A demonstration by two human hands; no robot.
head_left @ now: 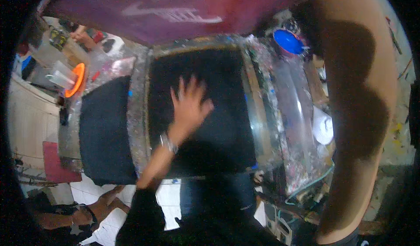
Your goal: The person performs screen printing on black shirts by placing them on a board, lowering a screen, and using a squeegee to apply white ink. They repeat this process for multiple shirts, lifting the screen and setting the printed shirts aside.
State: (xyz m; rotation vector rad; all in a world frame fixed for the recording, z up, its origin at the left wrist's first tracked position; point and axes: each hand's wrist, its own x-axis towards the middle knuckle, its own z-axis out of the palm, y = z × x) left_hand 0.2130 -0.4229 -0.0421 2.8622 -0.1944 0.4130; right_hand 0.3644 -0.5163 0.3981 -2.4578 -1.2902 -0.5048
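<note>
My left hand (pixel 191 100), a silver watch at its wrist, is spread over the black fabric (pixel 199 147) laid on a worn, paint-crusted board (pixel 139 79). The fingers are slightly blurred and hold nothing. My right arm reaches up along the right side, its hand out of view past the top edge. A large maroon-purple screen (pixel 240 1) with pale markings is tilted up beyond the board. A second black fabric (pixel 105 136) lies on the neighboring board to the left.
A blue-topped container (pixel 287 41) and a white round object (pixel 323 125) sit at right. A clear jug (pixel 64 74) stands by an orange object (pixel 78 83) at left. A co-worker's arms (pixel 74 219) show at lower left, above white tiled floor (pixel 170 193).
</note>
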